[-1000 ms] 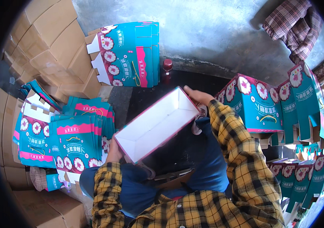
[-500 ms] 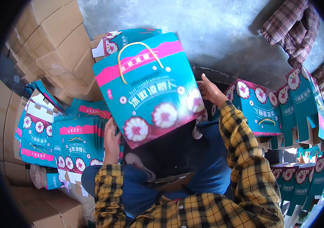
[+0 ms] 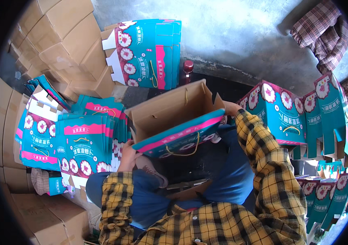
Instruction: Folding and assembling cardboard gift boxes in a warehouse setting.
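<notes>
My left hand (image 3: 129, 157) grips the near left corner of a teal-and-pink carton (image 3: 178, 134), fingers bent around the cardboard. My right hand (image 3: 232, 109) touches the carton's right end; its fingers are hidden behind a flap, so I cannot tell how far they are closed. The carton is held between the hands, tilted, above the person's lap, its open top showing a plain brown inside. A yellow cord handle (image 3: 182, 154) hangs down the near side.

As I judge it, this carton is unfolded into shape, with the handle fitted; its top is not closed, and I cannot see the base. Just right of the right forearm stand shaped cartons (image 3: 286, 114), which look like finished pieces, with another row (image 3: 321, 198) below them. Much seems left: a flat pile (image 3: 82, 141) lies beside the left hand, and another flat stack (image 3: 149, 53) leans by the wall.

The blue-trousered legs (image 3: 233, 167) and the crowded sides leave little elbow room, I think. Beyond the carton stands a red-topped object (image 3: 188, 67), too small to identify. Brown boxes (image 3: 70, 41) tower at upper left; a plaid garment (image 3: 323, 34) hangs at upper right.
</notes>
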Demonstrator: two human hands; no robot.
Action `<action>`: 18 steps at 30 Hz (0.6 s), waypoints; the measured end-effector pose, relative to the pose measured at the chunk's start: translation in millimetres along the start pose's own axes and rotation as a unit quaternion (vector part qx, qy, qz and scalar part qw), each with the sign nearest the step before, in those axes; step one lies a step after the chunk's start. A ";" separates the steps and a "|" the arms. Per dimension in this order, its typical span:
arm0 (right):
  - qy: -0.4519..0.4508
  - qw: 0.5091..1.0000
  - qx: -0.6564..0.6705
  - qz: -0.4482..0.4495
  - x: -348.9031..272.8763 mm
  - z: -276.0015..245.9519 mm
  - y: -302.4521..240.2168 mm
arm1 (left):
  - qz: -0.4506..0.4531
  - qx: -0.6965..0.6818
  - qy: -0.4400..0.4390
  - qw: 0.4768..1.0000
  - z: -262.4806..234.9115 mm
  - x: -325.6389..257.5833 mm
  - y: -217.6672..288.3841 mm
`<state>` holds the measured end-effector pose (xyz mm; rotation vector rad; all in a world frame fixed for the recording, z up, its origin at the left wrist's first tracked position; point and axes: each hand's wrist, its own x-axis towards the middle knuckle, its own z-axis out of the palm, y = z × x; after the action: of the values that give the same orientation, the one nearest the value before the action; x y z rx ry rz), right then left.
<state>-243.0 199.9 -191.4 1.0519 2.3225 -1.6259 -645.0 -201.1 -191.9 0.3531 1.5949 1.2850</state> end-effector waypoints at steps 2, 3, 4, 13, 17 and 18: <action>-0.028 0.995 -0.008 0.095 23.9 35.2 -47.9 | -0.035 -0.017 0.035 0.999 -26.8 -20.5 -13.3; -0.033 0.980 -0.032 0.193 31.7 53.5 -84.5 | -0.058 -0.039 0.049 0.996 -45.2 -34.0 -21.3; -0.015 0.978 -0.166 0.125 32.6 63.1 -110.7 | -0.064 -0.043 0.068 0.995 -56.3 -40.0 -27.9; 0.042 0.982 -0.146 0.111 8.8 35.8 -131.5 | 0.238 0.329 0.068 0.911 21.7 -43.1 6.6; 0.023 0.985 0.022 0.170 3.7 45.5 -142.2 | 0.226 0.415 0.015 0.881 27.9 -45.2 5.3; 0.019 0.989 0.014 0.147 5.8 48.0 -141.0 | 0.231 0.426 0.005 0.875 29.1 -43.3 5.9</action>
<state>-344.9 135.4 -103.7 1.3657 2.0510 -1.5391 -603.8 -214.4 -162.2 1.3411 2.1032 0.8216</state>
